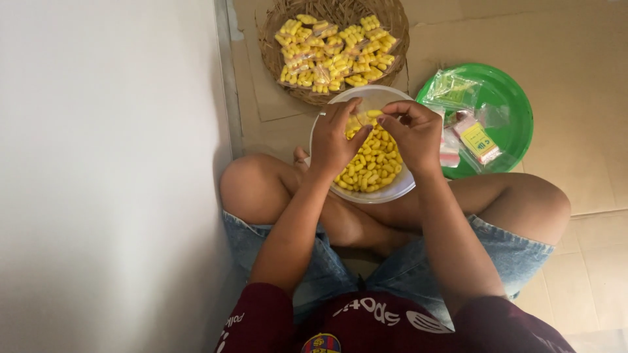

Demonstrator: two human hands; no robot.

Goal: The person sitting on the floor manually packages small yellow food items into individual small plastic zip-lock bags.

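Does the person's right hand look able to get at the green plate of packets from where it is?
Probably yes. The right hand is over the white bowl, right beside the green plate, and nothing lies between them.

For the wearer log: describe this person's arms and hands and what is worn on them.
Both arms are bare from the short dark maroon sleeves down. The left hand and right hand wear no gloves; no rings, watch or bands show. Fingers are uncovered.
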